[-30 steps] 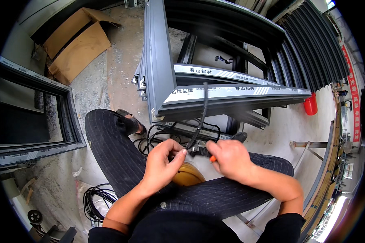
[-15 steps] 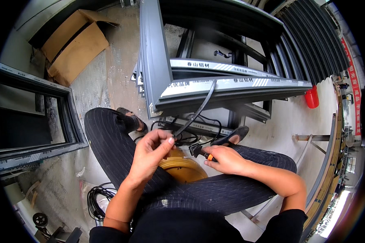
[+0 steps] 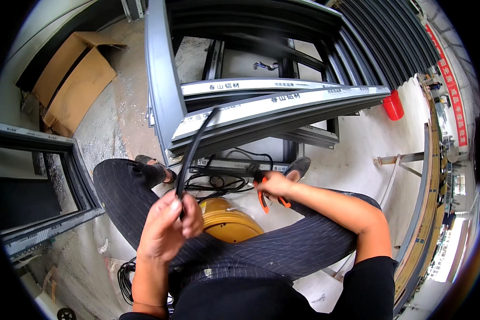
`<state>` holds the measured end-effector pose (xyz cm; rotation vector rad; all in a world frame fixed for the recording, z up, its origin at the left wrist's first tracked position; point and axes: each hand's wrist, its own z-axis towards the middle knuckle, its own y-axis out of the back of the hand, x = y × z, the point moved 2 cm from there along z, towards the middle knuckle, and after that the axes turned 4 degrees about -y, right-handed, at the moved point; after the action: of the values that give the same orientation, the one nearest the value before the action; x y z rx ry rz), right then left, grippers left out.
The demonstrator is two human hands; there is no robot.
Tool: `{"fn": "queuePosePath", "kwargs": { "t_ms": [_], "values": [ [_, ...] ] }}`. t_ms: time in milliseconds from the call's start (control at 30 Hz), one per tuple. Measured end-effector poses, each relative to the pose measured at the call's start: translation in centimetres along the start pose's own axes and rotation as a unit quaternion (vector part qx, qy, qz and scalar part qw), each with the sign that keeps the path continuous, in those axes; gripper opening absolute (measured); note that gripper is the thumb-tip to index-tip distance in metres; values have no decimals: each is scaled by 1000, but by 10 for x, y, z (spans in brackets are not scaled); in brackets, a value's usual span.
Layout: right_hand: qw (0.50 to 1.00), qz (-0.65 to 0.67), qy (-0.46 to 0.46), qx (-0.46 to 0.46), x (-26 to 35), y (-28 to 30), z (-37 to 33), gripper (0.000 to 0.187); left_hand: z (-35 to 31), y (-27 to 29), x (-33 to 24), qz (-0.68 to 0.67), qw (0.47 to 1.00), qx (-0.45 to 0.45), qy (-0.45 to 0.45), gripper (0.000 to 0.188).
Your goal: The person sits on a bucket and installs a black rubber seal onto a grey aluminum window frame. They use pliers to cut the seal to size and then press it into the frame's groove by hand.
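Observation:
My left hand (image 3: 164,226) pinches a thin black rubber strip (image 3: 193,148) between thumb and fingers. The strip rises in a slight curve, its upper end in front of the white-filmed edge of a grey aluminium window frame (image 3: 162,64). A short tail shows below the fingers. In my right hand (image 3: 277,185) is a pair of pliers-like cutters (image 3: 263,202) with orange and black handles. Their dark head, pointing up and away, is smeared by motion. The strip and the cutters are apart. Between my knees stands a round yellow tub (image 3: 226,226).
Black cable (image 3: 218,182) lies coiled on the floor beyond the tub. More stacked frames (image 3: 88,176) stand at left, near an open cardboard box (image 3: 80,88). A red bucket (image 3: 393,106) sits at the far right. Long profiles (image 3: 429,213) line the right side.
My left hand has moved left and nearer my body with the strip, which now stands steeper. My right hand has moved slightly up and turned the cutters, so the orange handles show. The view has shifted.

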<state>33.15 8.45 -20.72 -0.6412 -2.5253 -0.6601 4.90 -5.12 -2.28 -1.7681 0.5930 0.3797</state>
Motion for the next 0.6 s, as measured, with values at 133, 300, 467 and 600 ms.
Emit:
{"fn": "queuePosePath", "kwargs": {
  "t_ms": [133, 300, 467, 600],
  "values": [
    [958, 241, -146, -60, -10, 62, 34, 20, -24, -33, 9, -204, 956, 201, 62, 41],
    [893, 282, -139, -323, -185, 198, 119, 17, -29, -96, -8, -269, 820, 494, 109, 28],
    [788, 509, -131, -320, -248, 288, 127, 19, -5, -117, -7, -289, 809, 503, 95, 29],
    [680, 675, -53, -280, -244, 289, 131, 20, 5, -123, 19, -306, 825, 470, 70, 32]
  ]
}}
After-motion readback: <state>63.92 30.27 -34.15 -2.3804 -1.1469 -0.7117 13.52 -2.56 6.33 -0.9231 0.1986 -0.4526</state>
